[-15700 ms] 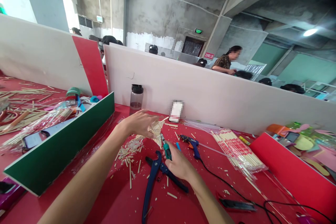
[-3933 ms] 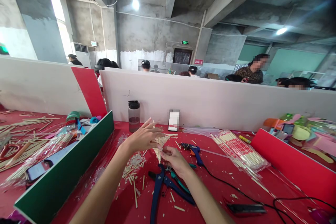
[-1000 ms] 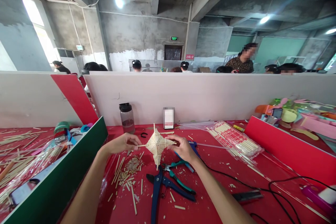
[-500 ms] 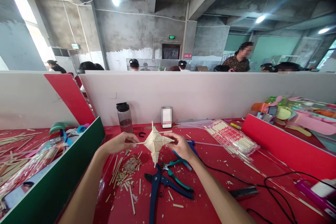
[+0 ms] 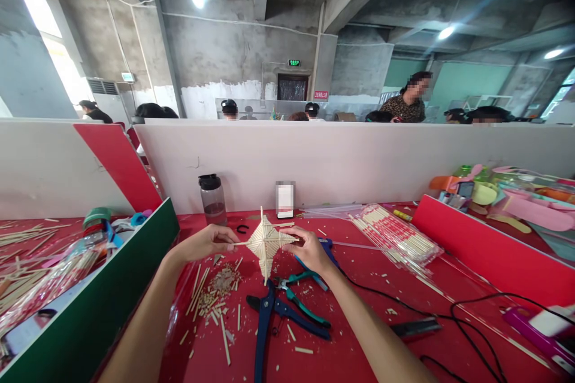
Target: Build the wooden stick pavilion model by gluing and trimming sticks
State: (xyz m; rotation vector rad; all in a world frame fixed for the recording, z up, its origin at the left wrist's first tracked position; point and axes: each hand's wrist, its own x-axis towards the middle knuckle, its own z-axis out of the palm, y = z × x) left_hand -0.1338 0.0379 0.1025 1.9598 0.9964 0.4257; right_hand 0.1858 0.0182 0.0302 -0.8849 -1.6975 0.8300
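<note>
Between my hands is a four-pointed star made of thin wooden sticks (image 5: 265, 242), held up above the red table. My left hand (image 5: 210, 242) pinches the stick tip at its left point. At the opposite point, my right hand (image 5: 311, 249) grips the end between thumb and fingers. The star's top and bottom points stick out free. Just under its lower point lie blue-handled cutters (image 5: 268, 317) and teal-handled pliers (image 5: 300, 294). A blue glue gun (image 5: 327, 244) is partly hidden behind my right hand.
Stick offcuts and crumbs (image 5: 220, 290) litter the red table (image 5: 350, 347). A water bottle (image 5: 212, 198) and an upright phone (image 5: 285, 200) stand by the white partition (image 5: 359, 161). Bagged sticks (image 5: 395, 236) lie right; a black cable (image 5: 399, 300) crosses there. Green (image 5: 103, 293) and red (image 5: 494, 251) dividers flank the space.
The view has shifted very slightly. Both hands keep the same hold on the stick star, which stays in nearly the same place.
</note>
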